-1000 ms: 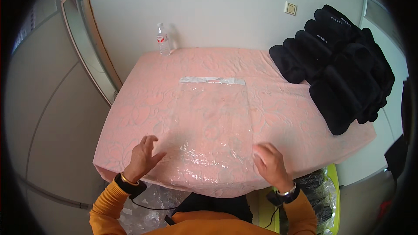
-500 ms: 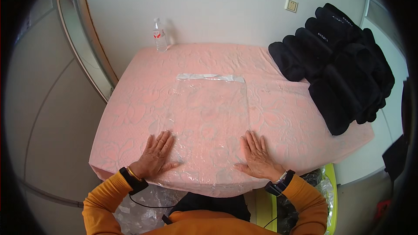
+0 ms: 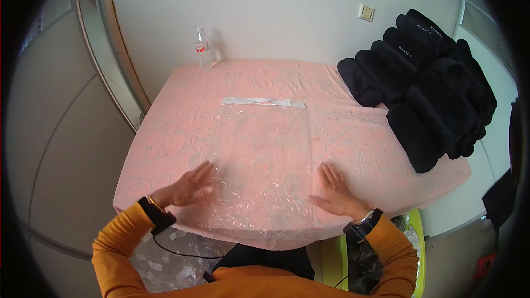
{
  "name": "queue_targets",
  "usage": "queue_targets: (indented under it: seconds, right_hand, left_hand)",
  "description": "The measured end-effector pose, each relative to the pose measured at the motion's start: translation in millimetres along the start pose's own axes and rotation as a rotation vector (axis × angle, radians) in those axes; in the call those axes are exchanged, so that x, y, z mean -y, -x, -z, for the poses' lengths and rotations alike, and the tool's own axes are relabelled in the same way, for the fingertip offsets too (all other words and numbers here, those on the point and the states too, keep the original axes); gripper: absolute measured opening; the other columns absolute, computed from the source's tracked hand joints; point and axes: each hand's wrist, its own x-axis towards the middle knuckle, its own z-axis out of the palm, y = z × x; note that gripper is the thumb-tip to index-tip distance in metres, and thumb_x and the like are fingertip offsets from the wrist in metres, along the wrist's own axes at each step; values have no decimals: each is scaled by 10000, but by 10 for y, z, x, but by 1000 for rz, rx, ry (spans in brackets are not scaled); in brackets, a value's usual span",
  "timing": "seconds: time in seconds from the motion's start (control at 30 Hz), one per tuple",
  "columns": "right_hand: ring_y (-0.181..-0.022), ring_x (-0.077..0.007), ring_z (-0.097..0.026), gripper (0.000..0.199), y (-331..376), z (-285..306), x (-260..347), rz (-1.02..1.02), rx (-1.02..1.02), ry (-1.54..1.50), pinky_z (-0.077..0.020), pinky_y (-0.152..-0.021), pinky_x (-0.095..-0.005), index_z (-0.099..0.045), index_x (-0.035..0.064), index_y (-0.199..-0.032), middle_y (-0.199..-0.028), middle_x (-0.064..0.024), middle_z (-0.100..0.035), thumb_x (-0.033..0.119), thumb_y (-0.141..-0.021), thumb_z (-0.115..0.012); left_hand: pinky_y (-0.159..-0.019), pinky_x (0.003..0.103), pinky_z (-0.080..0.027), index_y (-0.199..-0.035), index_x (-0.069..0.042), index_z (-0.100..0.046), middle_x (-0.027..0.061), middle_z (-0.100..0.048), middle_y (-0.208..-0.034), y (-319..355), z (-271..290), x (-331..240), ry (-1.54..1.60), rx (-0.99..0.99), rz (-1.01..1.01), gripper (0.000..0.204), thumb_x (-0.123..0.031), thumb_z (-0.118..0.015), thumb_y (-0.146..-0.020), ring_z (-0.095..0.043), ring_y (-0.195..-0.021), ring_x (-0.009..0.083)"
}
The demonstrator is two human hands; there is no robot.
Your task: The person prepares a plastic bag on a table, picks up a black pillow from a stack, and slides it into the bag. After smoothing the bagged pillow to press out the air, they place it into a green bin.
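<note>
A clear plastic bag (image 3: 265, 154) lies flat on the pink patterned tablecloth (image 3: 160, 138), a white strip (image 3: 264, 102) running along its far edge. By the bag's near left side is my left hand (image 3: 190, 187), fingers apart and a little blurred, with nothing in it. My right hand (image 3: 337, 192) is at the near right side, empty, its fingers stretched out. Both hands seem slightly raised; whether either still touches the bag or cloth I cannot tell.
A pile of black padded rolls (image 3: 425, 83) covers the table's right end. At the far left stands a clear bottle (image 3: 203, 49) by the wall. Below the table are loose plastic bags (image 3: 171, 262) on the left and a lime-green bin (image 3: 418, 232) on the right.
Both hands were pressed flat by the bag's sides. My left hand has lifted and turned on edge, moving slightly outward; my right hand has also shifted outward and tilted.
</note>
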Motion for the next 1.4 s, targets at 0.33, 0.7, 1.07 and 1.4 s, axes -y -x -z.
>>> queue_targets:
  seconds: [0.33, 0.7, 1.07, 1.4]
  right_hand:
    - [-1430, -449, -80, 870, -930, 16, -11, 183, -92, 59, -83, -1170, -483, -154, -119, -1441, -1506, -335, -137, 514, -932, -467]
    - [-1434, -443, -67, 846, -861, -101, -125, 135, 35, 121, -65, -1153, -537, -136, -11, -1488, -1522, -317, -106, 561, -934, -421]
    - [-1413, -389, -217, 696, -2007, 482, -649, 50, -189, 9, -165, -1151, -509, -212, -48, -1456, -1501, -266, -255, 355, -944, -457]
    - [-1455, -383, -52, 844, -2625, 62, -520, -58, 20, 68, -57, -1130, -605, -184, 19, -1493, -1560, -220, -123, 577, -905, -420]
  left_hand:
    - [-1165, 452, -164, -1466, 55, -176, 302, -130, -1526, -1186, -41, -192, -135, 70, -188, 892, -626, -385, -931, -137, -1435, 401]
    - [-1165, 451, -152, -1470, 31, -185, 232, -106, -1557, -895, 71, 424, -396, -17, 50, 833, -568, -429, -946, -110, -1447, 376]
    - [-1042, 422, -376, -1266, 83, -460, 282, -473, -1328, -2245, 1088, 39, -240, 196, -124, 634, -473, -466, -962, -463, -1228, 402]
    - [-1162, 487, -138, -1476, 16, -210, 219, -169, -1552, -3203, 10, -62, -123, -101, -146, 838, -590, -405, -932, -158, -1441, 358]
